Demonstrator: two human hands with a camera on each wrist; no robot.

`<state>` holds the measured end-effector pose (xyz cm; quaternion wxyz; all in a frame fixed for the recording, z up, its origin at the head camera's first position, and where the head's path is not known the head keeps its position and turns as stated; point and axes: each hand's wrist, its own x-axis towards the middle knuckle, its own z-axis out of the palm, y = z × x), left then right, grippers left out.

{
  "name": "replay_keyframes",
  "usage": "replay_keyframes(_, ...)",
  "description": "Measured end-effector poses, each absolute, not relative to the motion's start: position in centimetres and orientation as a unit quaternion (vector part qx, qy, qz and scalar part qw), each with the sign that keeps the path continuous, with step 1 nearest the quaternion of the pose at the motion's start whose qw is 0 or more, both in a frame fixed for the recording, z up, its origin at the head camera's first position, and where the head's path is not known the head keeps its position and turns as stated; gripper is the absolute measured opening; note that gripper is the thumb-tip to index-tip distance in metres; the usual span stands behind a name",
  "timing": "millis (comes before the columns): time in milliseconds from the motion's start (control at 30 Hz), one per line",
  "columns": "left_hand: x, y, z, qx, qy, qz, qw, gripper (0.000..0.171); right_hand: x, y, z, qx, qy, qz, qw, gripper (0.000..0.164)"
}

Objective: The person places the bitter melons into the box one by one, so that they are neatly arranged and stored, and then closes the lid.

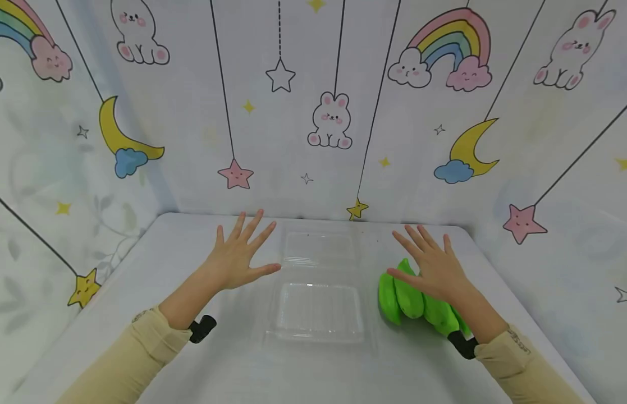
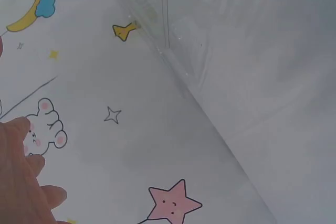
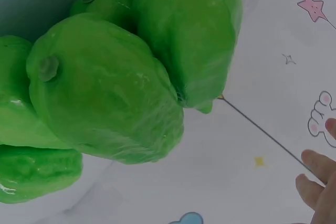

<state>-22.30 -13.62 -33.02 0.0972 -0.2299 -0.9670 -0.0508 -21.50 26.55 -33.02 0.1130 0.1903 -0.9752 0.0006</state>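
Observation:
My left hand (image 1: 234, 261) is held over the left part of the table, fingers spread and holding nothing. Some of its fingers (image 2: 21, 169) show at the lower left in the left wrist view. Likewise spread and unladen, my right hand (image 1: 436, 272) overlaps a group of glossy green fruits (image 1: 408, 297) in the head view. Seen large in the right wrist view, these plump green fruits (image 3: 105, 93) have stubby stem ends and lie against one another. Between the hands lies a clear plastic clamshell box (image 1: 320, 314), unfolded, its two halves front and back.
The white table (image 1: 202, 365) has rounded far corners. Behind it and along both sides stand pale walls (image 1: 187, 112) printed with rabbits, stars, moons and rainbows. A black strap piece (image 1: 203, 329) sits at the left wrist, another (image 1: 463, 344) at the right.

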Motion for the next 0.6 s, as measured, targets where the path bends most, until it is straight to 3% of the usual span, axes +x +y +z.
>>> replay_keyframes(600,-21.8,-14.9,-35.1,-0.237,-0.962,-0.088,0.099,0.083,-21.1,28.1,-34.2,0.181,-0.978,0.008,0.1,0.079)
